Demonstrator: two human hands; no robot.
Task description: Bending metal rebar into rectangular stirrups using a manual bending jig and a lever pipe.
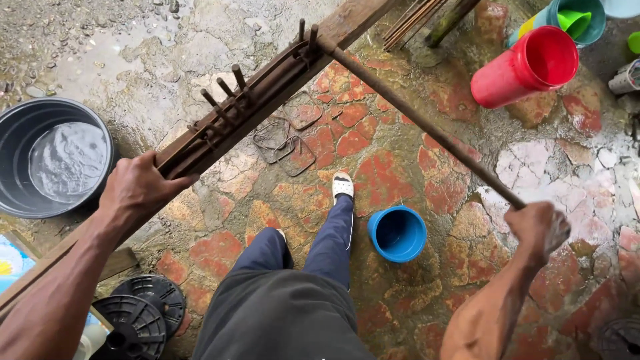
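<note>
A: What is the left hand doing?

B: It is shut tight around a long rusty beam. The beam slants up from the low left side to the top middle. Short pegs stick up from it.

A: And the right hand?

B: It is closed around the low end of a long pipe. The pipe runs up and left, and its far end meets the beam near the top pegs.

A: What lies under the beam?

B: Some bent wire loops lie on the wet stone floor, just past the person's shoe.

A: What else is near?

B: A small blue bucket sits between the leg and the right arm. A big grey tub with water is at the left, close to the left hand. A red bucket lies tipped at the top right, with a teal bucket behind it. Black round discs lie by the left arm.
</note>
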